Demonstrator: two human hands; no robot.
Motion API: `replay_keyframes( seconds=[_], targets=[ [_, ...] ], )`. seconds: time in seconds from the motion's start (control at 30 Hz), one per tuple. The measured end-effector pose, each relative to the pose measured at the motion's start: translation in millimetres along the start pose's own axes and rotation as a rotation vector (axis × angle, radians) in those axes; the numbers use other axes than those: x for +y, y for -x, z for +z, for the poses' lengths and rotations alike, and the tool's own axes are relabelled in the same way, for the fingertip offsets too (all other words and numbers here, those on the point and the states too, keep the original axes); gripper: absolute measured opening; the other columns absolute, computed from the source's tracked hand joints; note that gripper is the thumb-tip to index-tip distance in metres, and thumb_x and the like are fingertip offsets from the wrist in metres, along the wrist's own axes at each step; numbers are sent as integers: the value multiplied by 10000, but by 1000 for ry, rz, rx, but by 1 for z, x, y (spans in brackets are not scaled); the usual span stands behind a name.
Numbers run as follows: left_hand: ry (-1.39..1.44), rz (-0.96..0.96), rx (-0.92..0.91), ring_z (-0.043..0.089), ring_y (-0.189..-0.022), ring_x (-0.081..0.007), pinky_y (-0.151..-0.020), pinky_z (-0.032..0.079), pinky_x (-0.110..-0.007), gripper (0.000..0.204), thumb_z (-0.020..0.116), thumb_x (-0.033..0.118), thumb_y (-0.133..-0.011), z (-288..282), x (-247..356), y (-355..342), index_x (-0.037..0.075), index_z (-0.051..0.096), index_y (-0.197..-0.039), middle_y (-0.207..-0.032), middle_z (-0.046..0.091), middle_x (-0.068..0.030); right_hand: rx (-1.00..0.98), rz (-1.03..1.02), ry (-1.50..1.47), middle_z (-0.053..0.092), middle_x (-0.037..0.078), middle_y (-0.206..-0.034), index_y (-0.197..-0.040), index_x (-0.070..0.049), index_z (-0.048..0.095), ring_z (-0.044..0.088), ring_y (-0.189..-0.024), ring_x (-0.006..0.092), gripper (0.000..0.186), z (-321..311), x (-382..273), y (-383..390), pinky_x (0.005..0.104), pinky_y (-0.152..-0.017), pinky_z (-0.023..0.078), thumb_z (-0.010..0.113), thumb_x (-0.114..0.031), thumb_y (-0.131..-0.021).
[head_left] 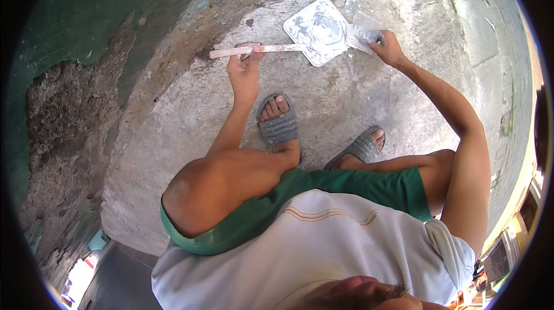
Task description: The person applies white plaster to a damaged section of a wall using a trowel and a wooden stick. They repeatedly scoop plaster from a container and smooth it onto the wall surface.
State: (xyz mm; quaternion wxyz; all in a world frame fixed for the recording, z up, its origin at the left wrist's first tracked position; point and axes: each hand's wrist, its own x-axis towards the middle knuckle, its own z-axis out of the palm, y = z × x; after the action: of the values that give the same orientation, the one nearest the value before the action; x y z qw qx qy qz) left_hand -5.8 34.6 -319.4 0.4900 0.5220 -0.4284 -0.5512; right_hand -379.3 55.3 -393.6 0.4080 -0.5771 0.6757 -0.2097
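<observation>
On the concrete in front of me lies a square white lid or shallow tray [295, 20] with rounded corners, its face smeared with whitish paste. My left hand [245, 68] is closed around a flat, pale stick [283, 48], which looks wooden and has white smears. The stick's right end reaches the lid's left edge. My right hand [389, 49] grips a thin, greyish, flat scraper-like plate [365, 25] at the lid's right side. One side of this plate meets or overlaps the lid's edge; whether it touches the paste is unclear. Part of it is hidden by my fingers.
My feet in grey sandals [278, 128] stand on the rough concrete floor [190, 108] just nearer than the lid. To the left rises a dark green wall [75, 33] with peeled, crumbling patches. Paving blocks [508, 79] run along the far right.
</observation>
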Motion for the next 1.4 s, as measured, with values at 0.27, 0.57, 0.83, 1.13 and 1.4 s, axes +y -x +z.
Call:
replay_keyframes(
  seconds=[0.27,0.57,0.83,1.13,1.4],
  targets=[
    [-200,5,-17,630,-906,-162,-841,513,-295,207,610,126,-940,2,-8,0,-46,551,-1039,-977,648,-126,6,-36,48,633,206,-680,-846,57,667,619,-603,269,232,24,-31,19,374,-610,482,708,-146,-742],
    [-227,-10,-59,621,-923,-166,-828,508,-295,238,604,123,-943,1,-6,-7,-72,541,-1066,-1002,635,-143,12,131,-82,631,189,-633,-806,78,657,637,-578,262,263,55,-36,30,364,-573,488,725,-156,-708],
    [-252,-30,-70,645,-832,-153,-731,499,-265,206,603,128,-942,5,-8,9,-54,562,-1030,-916,666,-127,81,110,-103,621,187,-614,-688,95,617,621,-560,250,329,89,-32,43,380,-551,476,756,-202,-698],
    [-297,38,-34,654,-727,-118,-594,467,-241,203,607,157,-942,9,-14,12,-38,586,-996,-822,689,-116,150,300,-272,632,130,-580,-686,80,623,624,-508,195,301,108,-54,54,346,-502,473,749,-190,-732],
    [-252,-68,3,653,-891,-191,-800,544,-306,246,600,131,-942,8,-5,17,-84,538,-1045,-951,645,-155,147,423,-501,656,126,-644,-775,94,630,663,-556,171,270,119,-49,50,329,-506,490,715,-162,-782]
  ],
)
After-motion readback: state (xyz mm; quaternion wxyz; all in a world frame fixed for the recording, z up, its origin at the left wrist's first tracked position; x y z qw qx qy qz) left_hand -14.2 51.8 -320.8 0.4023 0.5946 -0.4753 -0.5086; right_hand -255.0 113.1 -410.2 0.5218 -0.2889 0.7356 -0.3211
